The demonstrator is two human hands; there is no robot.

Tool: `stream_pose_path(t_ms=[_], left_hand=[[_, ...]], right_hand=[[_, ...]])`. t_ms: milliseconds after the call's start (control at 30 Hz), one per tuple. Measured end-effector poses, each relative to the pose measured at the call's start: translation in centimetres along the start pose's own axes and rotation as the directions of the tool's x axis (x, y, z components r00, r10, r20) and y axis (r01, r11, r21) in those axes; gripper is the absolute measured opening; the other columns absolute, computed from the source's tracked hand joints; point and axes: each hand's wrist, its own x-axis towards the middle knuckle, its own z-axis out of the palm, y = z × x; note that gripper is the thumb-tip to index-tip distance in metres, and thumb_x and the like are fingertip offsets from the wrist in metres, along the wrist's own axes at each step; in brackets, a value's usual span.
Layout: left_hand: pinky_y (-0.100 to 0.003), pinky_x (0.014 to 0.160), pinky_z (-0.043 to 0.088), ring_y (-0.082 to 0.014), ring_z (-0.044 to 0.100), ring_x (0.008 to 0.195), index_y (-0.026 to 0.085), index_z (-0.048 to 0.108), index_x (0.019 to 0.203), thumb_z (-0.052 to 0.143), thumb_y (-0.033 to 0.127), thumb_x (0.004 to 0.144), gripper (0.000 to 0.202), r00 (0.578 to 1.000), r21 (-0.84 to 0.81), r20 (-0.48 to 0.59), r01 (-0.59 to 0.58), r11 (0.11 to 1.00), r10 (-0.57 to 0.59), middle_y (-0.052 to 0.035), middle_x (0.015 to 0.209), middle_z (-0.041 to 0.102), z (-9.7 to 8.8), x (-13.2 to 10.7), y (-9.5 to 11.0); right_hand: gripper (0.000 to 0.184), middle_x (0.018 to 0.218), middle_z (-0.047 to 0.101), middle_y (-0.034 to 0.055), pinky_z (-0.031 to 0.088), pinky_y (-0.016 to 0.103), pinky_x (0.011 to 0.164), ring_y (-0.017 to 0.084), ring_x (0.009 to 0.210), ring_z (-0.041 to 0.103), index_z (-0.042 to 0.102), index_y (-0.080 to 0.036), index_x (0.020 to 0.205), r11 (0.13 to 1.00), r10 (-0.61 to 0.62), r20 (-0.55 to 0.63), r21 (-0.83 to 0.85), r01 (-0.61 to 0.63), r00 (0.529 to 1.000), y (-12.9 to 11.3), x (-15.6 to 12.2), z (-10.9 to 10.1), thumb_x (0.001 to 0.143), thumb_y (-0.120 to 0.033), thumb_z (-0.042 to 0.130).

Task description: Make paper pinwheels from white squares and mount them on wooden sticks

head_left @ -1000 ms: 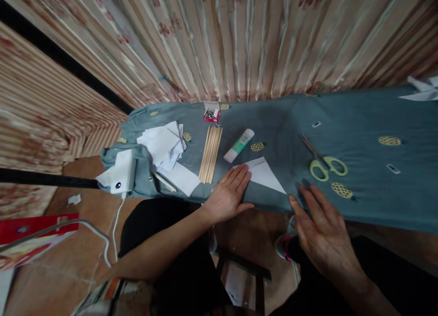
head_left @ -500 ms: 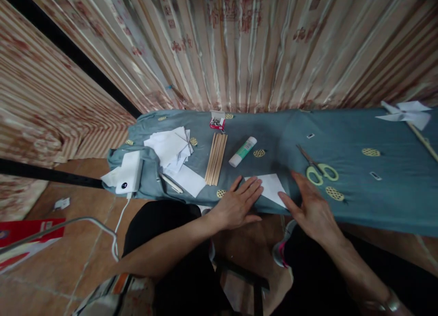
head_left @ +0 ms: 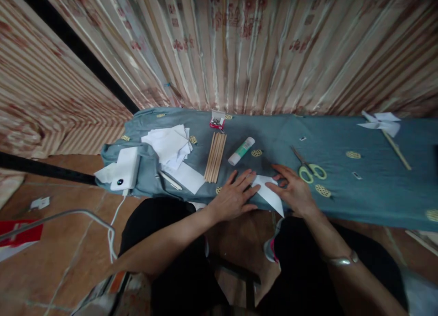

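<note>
A small white sheet of paper (head_left: pixel 271 198) lies at the table's near edge, one pointed corner hanging over it. My left hand (head_left: pixel 233 196) rests flat at the sheet's left side, fingers apart and fingertips on the paper. At the right, my right hand (head_left: pixel 296 193) has its thumb on top of the paper and its fingers curled at the far right corner, gripping it. A glue stick (head_left: pixel 241 151) with a green label lies just beyond my left hand. Green-handled scissors (head_left: pixel 310 169) lie to the right of my right hand.
Several wooden sticks (head_left: pixel 215 158) lie side by side, below an open red box of small metal pieces (head_left: pixel 217 122). Left of them are stacked white papers (head_left: pixel 167 142), a white pen (head_left: pixel 171 181) and a white device (head_left: pixel 126 168) with a cable. A paper pinwheel (head_left: pixel 381 121) lies far right.
My right hand has moved left and inward, its fingers now curled at the sheet's far corner. The paper has turned, its near corner now past the table edge. The view has shifted rightward.
</note>
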Motion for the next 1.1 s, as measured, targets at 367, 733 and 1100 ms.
stream_pose_path(t_ms=[367,733,1100], left_hand=[[-0.059,0.116,0.025,-0.0343,0.024,0.148,0.019,0.054,0.135,0.056,0.039,0.093,0.046,0.999,-0.021,-0.021,0.037,0.999,-0.037,-0.0203,0.156,0.034,-0.9,0.4,-0.6],[-0.054,0.112,0.034,-0.0345,0.037,0.142,0.011,0.041,0.143,0.05,0.046,0.095,0.061,0.963,-0.109,-0.151,0.206,0.972,-0.221,-0.0219,0.15,0.042,-0.8,1.7,-1.7],[-0.054,0.11,0.039,-0.0334,0.044,0.135,0.013,0.037,0.145,0.062,0.031,0.09,0.063,0.969,-0.26,-0.126,0.176,0.95,-0.214,-0.0202,0.146,0.047,-0.3,2.9,-1.4]], right_hand=[[0.025,0.075,0.074,0.0023,0.048,0.025,0.058,0.014,0.06,0.062,0.075,-0.018,0.1,0.99,0.137,0.15,0.001,-0.139,0.979,0.0,1.4,-0.9,0.076,-0.021,0.067],[0.028,0.091,0.075,0.0076,0.053,0.031,0.073,0.018,0.076,0.067,0.072,-0.016,0.107,0.995,0.096,0.054,0.005,-0.096,0.994,-1.1,0.8,-1.4,0.084,-0.031,0.066],[0.05,0.109,0.067,0.0084,0.052,0.032,0.069,0.015,0.071,0.061,0.063,-0.018,0.121,1.0,0.026,0.229,-0.017,-0.023,0.973,-1.5,-0.1,-0.9,0.073,-0.019,0.076]])
